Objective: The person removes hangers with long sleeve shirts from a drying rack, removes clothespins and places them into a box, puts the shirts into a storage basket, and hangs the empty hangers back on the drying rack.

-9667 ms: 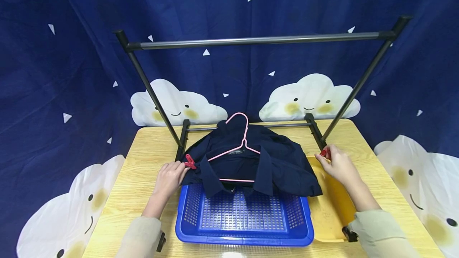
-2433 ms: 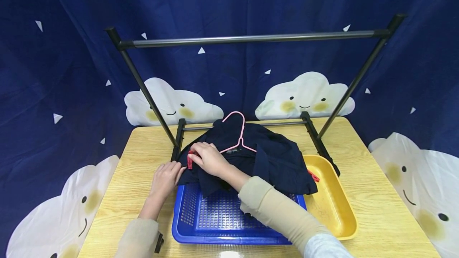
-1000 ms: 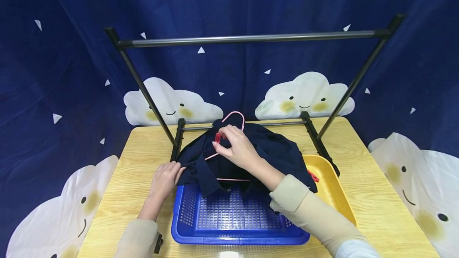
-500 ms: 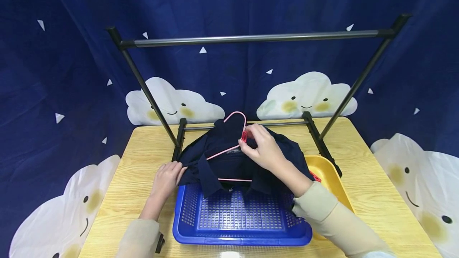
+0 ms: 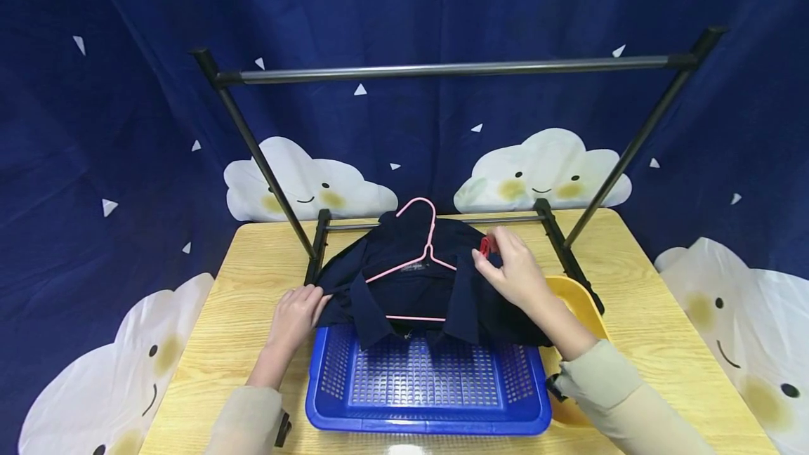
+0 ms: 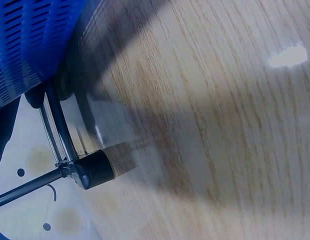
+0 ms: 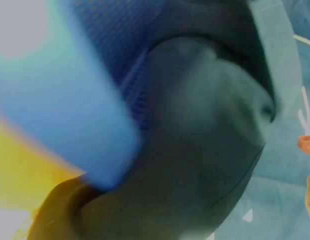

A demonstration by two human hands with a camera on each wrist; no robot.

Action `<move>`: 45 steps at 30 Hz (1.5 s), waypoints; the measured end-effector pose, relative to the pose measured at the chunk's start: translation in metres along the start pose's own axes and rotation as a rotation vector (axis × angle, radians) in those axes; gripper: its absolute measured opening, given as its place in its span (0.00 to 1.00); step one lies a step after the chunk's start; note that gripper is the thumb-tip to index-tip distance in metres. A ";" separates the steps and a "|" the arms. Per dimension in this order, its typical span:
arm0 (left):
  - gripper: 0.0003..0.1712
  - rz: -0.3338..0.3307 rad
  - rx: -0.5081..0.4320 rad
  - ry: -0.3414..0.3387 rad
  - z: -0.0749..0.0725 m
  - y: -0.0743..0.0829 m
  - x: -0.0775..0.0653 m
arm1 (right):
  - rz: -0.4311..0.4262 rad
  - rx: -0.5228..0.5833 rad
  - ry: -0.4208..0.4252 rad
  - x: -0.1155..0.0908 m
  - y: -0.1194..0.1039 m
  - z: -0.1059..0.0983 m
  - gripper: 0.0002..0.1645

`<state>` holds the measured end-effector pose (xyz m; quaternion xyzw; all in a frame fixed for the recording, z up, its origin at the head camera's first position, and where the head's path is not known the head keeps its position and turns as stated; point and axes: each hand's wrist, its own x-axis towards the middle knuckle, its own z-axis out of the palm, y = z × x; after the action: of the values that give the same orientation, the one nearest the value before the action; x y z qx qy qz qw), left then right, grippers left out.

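A dark navy collared shirt [image 5: 468, 300] lies over the back of the blue basket [image 5: 430, 423], its collar toward the front. The pink hanger [image 5: 432, 230] sits inside it, hook standing out past the neckline. My left hand [image 5: 296, 316] grips the shirt's left sleeve edge, thumb over the cloth. My right hand [image 5: 515, 274] pinches a red clothespin [image 5: 484, 246] above the shirt's right shoulder. In the right wrist view the shirt [image 7: 205, 130] fills the middle and the clothespin [image 7: 306, 144] shows at the right edge. Neither hand appears clearly in the left wrist view.
A black rack with a metal bar [image 5: 442, 70] stands behind the shirt, its feet on the wooden table [image 5: 253, 258]. A yellow tray [image 5: 578, 297] sits right of the basket, partly under my right arm. A blue cloud-patterned curtain [image 5: 436, 139] hangs behind.
My right hand has carried the clothespin from the left shoulder across the hanger to the right shoulder. My left hand, earlier with a clothespin, now stays on the sleeve edge.
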<state>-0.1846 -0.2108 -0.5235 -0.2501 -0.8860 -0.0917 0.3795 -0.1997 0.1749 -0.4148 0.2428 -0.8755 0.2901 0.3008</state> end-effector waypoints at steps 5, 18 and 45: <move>0.25 0.002 -0.006 -0.002 -0.001 0.001 0.001 | 0.066 -0.055 -0.029 -0.013 0.015 -0.010 0.15; 0.24 0.000 -0.005 -0.008 -0.003 0.001 0.001 | 0.113 -0.233 -0.117 -0.045 0.055 -0.033 0.15; 0.24 0.011 -0.005 0.012 -0.001 0.000 0.000 | 0.311 -0.359 -0.554 -0.126 0.107 -0.035 0.29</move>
<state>-0.1839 -0.2109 -0.5224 -0.2554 -0.8821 -0.0932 0.3847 -0.1624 0.3059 -0.5145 0.1195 -0.9871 0.0974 0.0425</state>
